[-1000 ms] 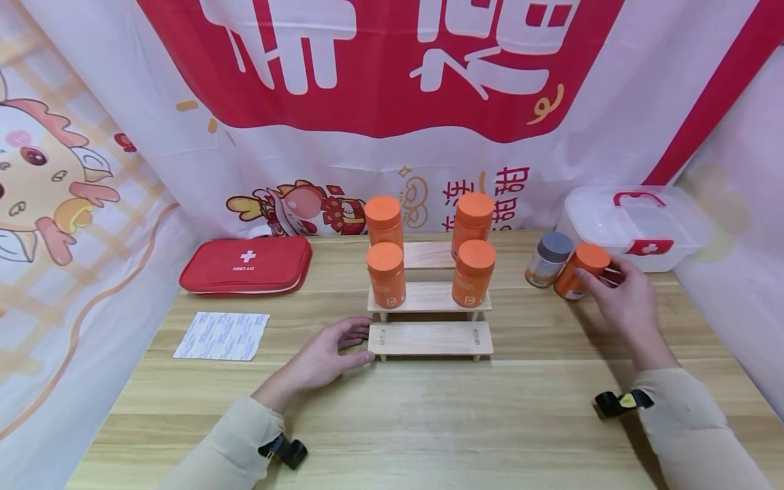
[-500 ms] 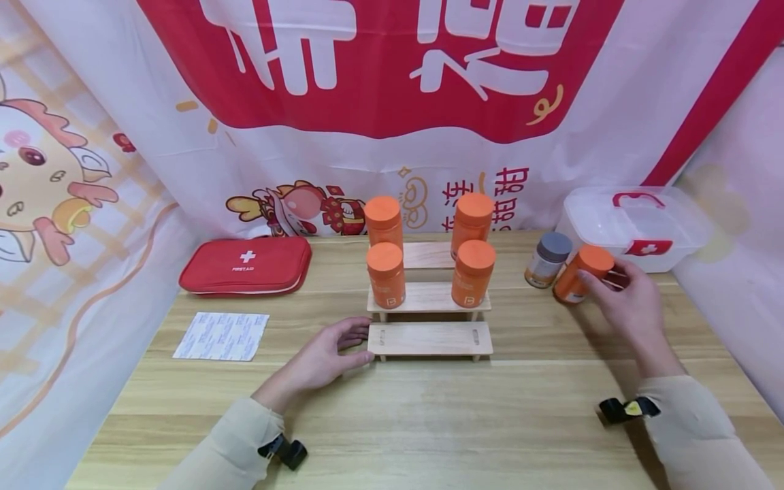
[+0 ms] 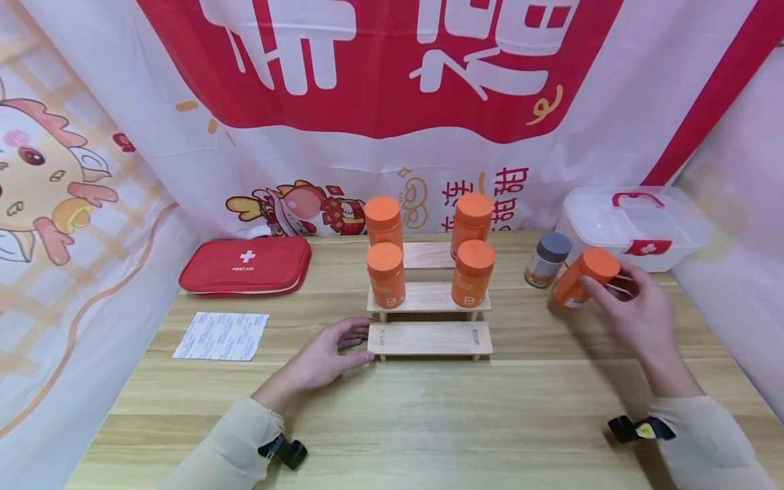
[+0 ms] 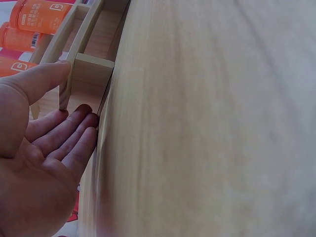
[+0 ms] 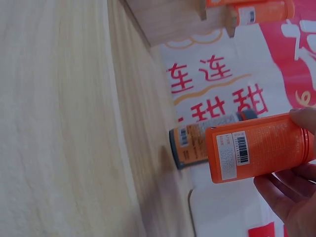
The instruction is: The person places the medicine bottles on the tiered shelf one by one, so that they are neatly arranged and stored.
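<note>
My right hand (image 3: pixel 643 313) grips an orange pill bottle (image 3: pixel 578 279) between thumb and fingers, its cap end tilted to the right. In the right wrist view the bottle (image 5: pixel 256 148) shows a barcode label and hangs above the table. Beside it stands a grey-capped bottle (image 3: pixel 547 260). My left hand (image 3: pixel 327 354) touches the left end of the lowest step of a three-step wooden stand (image 3: pixel 429 338), thumb at the front corner and fingers at the back corner. In the left wrist view its fingers (image 4: pixel 74 138) are fairly straight. Several orange bottles (image 3: pixel 387 275) stand on the upper steps.
A clear first aid box (image 3: pixel 631 224) with a red handle stands at the back right. At the left lie a red first aid pouch (image 3: pixel 245 265) and a white printed sheet (image 3: pixel 222 336). Printed cloth (image 3: pixel 380 82) hangs behind the table.
My right hand has drawn slightly back and to the right, tilting the orange bottle further and raising it off the table. The left hand has stayed at the stand.
</note>
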Demonstrator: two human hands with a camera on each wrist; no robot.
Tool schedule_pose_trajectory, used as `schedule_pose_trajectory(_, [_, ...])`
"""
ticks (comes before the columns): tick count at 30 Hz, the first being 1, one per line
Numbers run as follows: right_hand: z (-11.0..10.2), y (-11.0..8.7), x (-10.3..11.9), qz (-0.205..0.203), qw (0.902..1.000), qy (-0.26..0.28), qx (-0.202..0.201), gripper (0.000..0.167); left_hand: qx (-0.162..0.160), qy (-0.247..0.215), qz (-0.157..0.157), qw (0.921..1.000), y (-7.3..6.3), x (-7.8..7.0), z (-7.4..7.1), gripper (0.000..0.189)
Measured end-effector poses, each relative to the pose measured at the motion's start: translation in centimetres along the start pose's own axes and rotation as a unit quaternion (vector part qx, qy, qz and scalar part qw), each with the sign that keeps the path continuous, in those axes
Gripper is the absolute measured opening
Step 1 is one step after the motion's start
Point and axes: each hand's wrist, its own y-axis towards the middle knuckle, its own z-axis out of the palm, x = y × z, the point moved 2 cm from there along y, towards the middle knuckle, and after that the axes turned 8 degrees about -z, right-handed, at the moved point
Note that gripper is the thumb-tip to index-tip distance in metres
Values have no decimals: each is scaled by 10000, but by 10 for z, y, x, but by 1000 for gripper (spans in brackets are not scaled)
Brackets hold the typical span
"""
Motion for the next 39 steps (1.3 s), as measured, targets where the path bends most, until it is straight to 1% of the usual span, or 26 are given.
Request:
schedule_pose_trajectory(4, [-1, -6, 9, -147, 9999, -16, -65, 73, -17, -19, -18, 10000, 1, 0, 0, 68])
schedule_pose_trajectory(9, [-2, -14, 19, -410, 9989, 88, -228, 69, -18, 11, 49, 10000, 1, 0, 0, 67])
schedule_pose_trajectory(11, [-3, -18, 23, -535, 9981, 155, -274, 67, -4, 22, 67, 10000, 1, 0, 0, 68])
schedule_pose_trajectory(13, [-3, -20, 26, -650, 9971, 212, -324, 65, 1, -14, 15, 10000, 1, -1, 0, 68])
schedule_pose_trajectory(19, [-1, -29, 39, -1098, 9922, 387, -437, 60, 9, -9, 72, 10000, 1, -1, 1, 68])
schedule_pose_trajectory(29, [4, -42, 64, -1750, 9823, 471, -465, 58, -1, -23, 24, 10000, 2, -1, 0, 68])
schedule_pose_trajectory(39, [17, -54, 78, -2103, 9760, 543, -168, 58, 23, -51, -20, 10000, 1, 0, 0, 69])
